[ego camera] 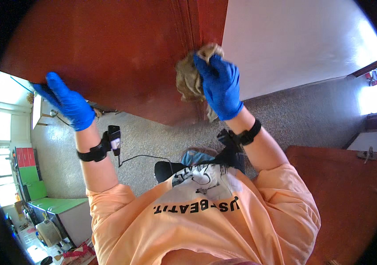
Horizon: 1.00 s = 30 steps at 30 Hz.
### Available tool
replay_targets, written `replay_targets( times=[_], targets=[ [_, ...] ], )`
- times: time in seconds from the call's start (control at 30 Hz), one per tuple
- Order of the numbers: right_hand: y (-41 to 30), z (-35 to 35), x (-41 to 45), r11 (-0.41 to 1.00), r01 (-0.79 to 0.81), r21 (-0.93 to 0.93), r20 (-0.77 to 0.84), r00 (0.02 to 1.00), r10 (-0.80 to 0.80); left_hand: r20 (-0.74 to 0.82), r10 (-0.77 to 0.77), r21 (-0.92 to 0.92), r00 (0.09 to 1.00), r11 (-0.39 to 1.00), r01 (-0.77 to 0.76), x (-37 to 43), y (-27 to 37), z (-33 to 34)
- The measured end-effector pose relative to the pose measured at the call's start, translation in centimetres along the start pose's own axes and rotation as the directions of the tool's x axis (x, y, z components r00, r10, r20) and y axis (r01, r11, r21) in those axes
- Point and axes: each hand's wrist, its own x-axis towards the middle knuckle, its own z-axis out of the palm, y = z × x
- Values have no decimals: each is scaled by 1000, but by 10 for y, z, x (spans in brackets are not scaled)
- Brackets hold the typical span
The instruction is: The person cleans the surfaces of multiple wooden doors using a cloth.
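Observation:
A reddish-brown wooden door (109, 49) spans the upper part of the view in front of me. My left hand (67, 101), in a blue glove, grips the door's left edge; the thumb lies against the near face and the other fingers are partly hidden. My right hand (221, 86), also gloved in blue, clutches a crumpled, stained beige cloth (188, 78). The cloth is against the door near its right side, beside the grooved door frame (210, 23). Part of it hangs below the hand.
A white wall (291, 43) adjoins the frame. Speckled grey floor (135, 132) lies beneath. A second reddish-brown wooden door (337, 198) with a metal latch (368, 155) stands close by my right arm. At left are a green counter (59, 204) and red-and-green cabinets (26, 159).

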Motion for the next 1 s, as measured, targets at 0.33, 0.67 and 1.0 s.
replay_targets(
  times=[0.33,0.67,1.0],
  targets=[
    [4,44,-35,980,100,-172,-151,980,-127,-35,598,476,801,714,-513,13,-34,-23],
    [2,58,-27,939,179,-292,-270,927,-261,-10,806,443,592,534,-720,7,-48,-19],
    [9,38,-2,912,228,-341,-229,921,-316,20,788,461,615,538,-705,-4,-58,-10]
  ],
)
